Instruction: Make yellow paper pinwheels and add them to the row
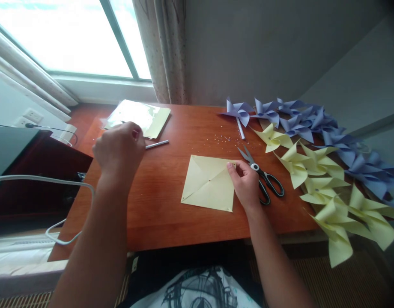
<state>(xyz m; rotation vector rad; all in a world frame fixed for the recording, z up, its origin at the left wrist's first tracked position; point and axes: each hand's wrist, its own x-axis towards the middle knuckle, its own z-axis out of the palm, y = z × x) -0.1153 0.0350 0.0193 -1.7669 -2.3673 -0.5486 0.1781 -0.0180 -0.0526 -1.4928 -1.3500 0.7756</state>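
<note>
A pale yellow paper square (205, 184) lies on the wooden table in front of me. It has small holes near its corners, one at its centre, and diagonal lines. My right hand (245, 182) grips its upper right corner, thumb on top. Black-handled scissors (261, 175) lie partly spread just right of that hand. My left hand (121, 145) is raised at the left, fingers curled closed; what they hold, if anything, is hidden. Behind it lies a stack of yellow paper (161, 122) in a clear sleeve. A thin silver-grey rod (158, 144) rests beside that hand.
Yellow paper pinwheels (295, 164) and purple paper pinwheels (299, 124) crowd the table's right side. A pale stick (240, 128) lies under one purple pinwheel. Tiny paper bits (224, 139) are scattered near it. A white cable (62, 182) hangs at the left edge.
</note>
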